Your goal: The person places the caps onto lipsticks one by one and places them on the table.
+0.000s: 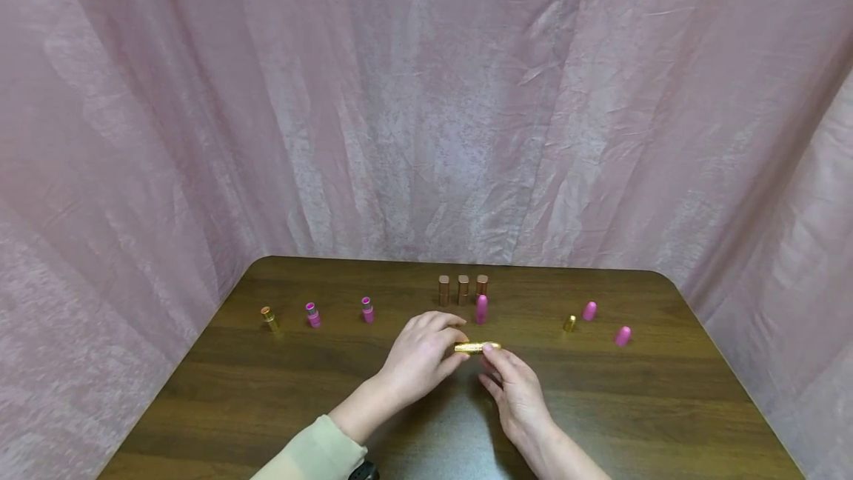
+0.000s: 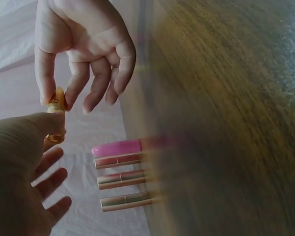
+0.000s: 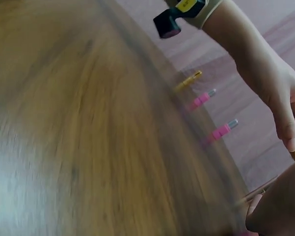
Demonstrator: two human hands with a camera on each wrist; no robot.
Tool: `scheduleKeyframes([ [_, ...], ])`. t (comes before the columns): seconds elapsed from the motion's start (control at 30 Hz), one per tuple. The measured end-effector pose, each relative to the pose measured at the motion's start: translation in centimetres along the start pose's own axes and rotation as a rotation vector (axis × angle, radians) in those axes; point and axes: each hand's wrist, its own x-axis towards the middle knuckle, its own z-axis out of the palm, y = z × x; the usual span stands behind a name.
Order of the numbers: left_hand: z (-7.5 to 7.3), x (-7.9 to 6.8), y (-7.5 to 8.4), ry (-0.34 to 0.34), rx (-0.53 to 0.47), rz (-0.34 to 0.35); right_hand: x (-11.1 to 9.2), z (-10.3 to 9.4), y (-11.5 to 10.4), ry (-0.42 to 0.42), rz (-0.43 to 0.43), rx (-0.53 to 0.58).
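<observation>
A gold lipstick tube [image 1: 474, 347] lies level between my two hands, above the middle of the table. My left hand [image 1: 421, 358] pinches its left end between thumb and fingers. With thumb and index finger, my right hand [image 1: 523, 395] pinches the other end, its remaining fingers loosely bent. The left wrist view shows the gold lipstick tube [image 2: 57, 105] between both sets of fingertips; in the right wrist view only a sliver of it shows. Just beyond the hands stands a capped pink lipstick [image 1: 482, 309].
Three rose-gold lipsticks [image 1: 463, 290] stand in a row at the back. On the left are an uncapped gold lipstick base [image 1: 269, 318] and two pink ones [image 1: 313, 315]. A gold cap [image 1: 569, 324] and two pink caps [image 1: 623, 336] stand right. Pink curtains [image 1: 426, 110] surround the wooden table [image 1: 640, 406].
</observation>
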Motion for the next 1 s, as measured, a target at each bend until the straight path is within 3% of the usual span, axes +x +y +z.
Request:
scheduleKeyframes([
  [0.3, 0.3, -0.6, 0.1, -0.062, -0.029, -0.116, 0.7, -0.5, 0.2, 0.048, -0.162, -0.382],
  [0.6, 0.9, -0.9, 0.0, -0.106, -0.056, -0.134, 1.0, -0.9, -0.2, -0.019, -0.489, -0.672],
  [0.8, 1.3, -0.9, 0.0, -0.126, -0.159, -0.178, 1.3, -1.1, -0.5, -0.034, -0.513, -0.762],
  [1.0, 1.5, -0.9, -0.1, -0.124, -0.205, -0.175, 1.3, -1.3, -0.6, -0.052, -0.541, -0.819],
])
